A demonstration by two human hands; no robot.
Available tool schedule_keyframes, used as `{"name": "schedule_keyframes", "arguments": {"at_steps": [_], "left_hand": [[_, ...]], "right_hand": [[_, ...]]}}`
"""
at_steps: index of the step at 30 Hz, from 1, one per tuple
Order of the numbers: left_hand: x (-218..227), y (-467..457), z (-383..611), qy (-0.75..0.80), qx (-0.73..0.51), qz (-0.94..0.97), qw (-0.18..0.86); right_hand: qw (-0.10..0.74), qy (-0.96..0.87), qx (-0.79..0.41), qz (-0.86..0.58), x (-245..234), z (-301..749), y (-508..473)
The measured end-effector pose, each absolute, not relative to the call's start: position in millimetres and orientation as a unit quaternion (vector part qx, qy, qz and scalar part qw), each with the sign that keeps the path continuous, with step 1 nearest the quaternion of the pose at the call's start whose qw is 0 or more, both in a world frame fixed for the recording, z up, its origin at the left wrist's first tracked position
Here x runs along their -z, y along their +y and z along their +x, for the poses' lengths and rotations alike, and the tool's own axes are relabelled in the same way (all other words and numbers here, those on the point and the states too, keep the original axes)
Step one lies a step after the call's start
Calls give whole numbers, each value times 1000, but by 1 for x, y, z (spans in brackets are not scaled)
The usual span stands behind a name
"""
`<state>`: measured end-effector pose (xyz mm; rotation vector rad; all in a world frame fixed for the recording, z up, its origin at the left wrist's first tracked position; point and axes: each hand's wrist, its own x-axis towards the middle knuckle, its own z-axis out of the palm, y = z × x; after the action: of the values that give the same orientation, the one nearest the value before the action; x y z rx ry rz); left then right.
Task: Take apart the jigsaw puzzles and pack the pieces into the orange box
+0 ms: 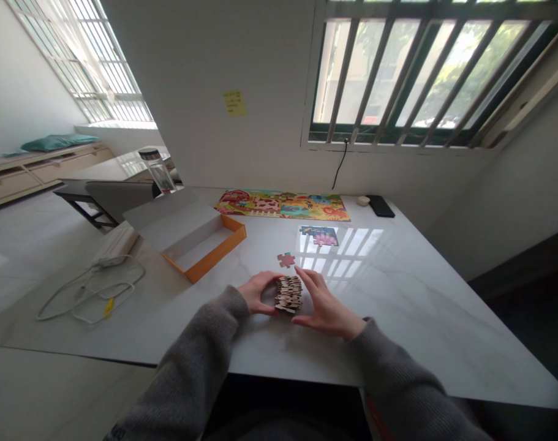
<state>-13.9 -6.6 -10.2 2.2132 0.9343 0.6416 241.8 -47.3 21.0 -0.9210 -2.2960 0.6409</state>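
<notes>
A stack of jigsaw puzzle pieces (pixel 288 294) stands edge-on on the white table, between both hands. Curved around its left side, my left hand (pixel 259 293) grips it with the thumb at the near end and the fingers at the far end. My right hand (pixel 327 306) is just right of the stack, its thumb and fingers spread and a gap showing between palm and pieces. Just beyond lies a single pinkish puzzle piece (pixel 286 260). Farther back and to the right is a small joined section of puzzle (pixel 320 235) in blue and pink.
An open orange box (pixel 218 250) lies left of the hands. At the back is a colourful animal picture sheet (pixel 283 205). A black phone (pixel 380 206) and a small white object (pixel 363 200) sit back right. White cables (pixel 134 283) and a glass bottle (pixel 158 171) are at left.
</notes>
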Motion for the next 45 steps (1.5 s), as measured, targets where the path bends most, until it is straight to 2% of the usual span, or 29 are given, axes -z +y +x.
{"name": "schedule_keyframes", "arguments": {"at_steps": [5, 14, 24, 28, 33, 36, 40, 45], "left_hand": [[11, -7, -10, 365, -248, 850, 288], [8, -9, 0, 400, -252, 842, 258], [10, -15, 9, 404, -261, 851, 208], [5, -16, 10, 415, -266, 845, 208], [6, -13, 7, 431, -273, 835, 205], [7, -14, 7, 449, -283, 824, 199], [7, -16, 8, 451, -288, 823, 191], [7, -15, 7, 453, -286, 823, 190]], "right_hand": [[221, -880, -237, -348, -6, 237, -44], [247, -861, -229, -381, -1, 230, -42], [239, -848, -218, -420, 0, 218, -48], [248, -852, -267, -376, -3, 227, -41], [324, -790, -365, -373, 4, 243, -5], [332, -781, -258, -462, 9, 241, 25], [243, -814, -82, -521, 4, 226, 53], [181, -847, -54, -497, -5, 217, 66]]}}
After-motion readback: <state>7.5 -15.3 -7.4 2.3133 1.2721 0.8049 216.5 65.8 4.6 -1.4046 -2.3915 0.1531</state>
